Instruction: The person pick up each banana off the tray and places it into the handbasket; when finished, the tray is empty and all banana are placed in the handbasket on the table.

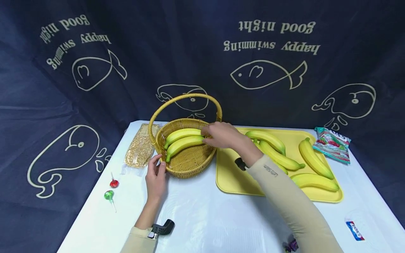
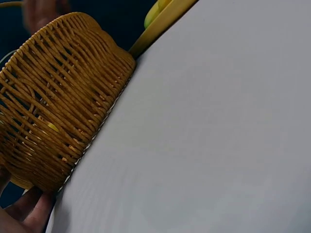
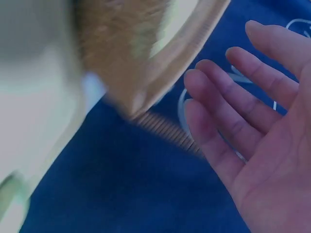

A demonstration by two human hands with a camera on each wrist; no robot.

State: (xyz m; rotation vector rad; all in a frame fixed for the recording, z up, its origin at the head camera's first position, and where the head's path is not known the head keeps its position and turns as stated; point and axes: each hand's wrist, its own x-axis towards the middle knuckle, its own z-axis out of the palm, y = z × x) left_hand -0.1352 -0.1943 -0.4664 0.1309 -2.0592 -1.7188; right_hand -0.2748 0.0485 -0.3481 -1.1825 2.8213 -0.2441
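A woven basket [image 1: 190, 170] with an arched handle holds two bananas [image 1: 185, 143] lying side by side. At its left front side, my left hand [image 1: 156, 181] grips the wall; its fingertips [image 2: 36, 211] show low on the weave in the left wrist view. Over the basket's right rim hovers my right hand [image 1: 223, 135], close to the bananas' ends. In the right wrist view that hand's fingers [image 3: 248, 99] are loosely extended with nothing in them, apart from the blurred basket. To the right, a yellow tray [image 1: 235, 179] carries several more bananas [image 1: 313, 160].
A clear bag of yellow grains [image 1: 139, 147] lies left of the basket. Two lollipops, red [image 1: 114, 183] and green [image 1: 109, 195], lie on the table's left. A teal candy bag [image 1: 333, 144] touches the tray's far right corner. A small blue-red packet [image 1: 355, 230] lies front right.
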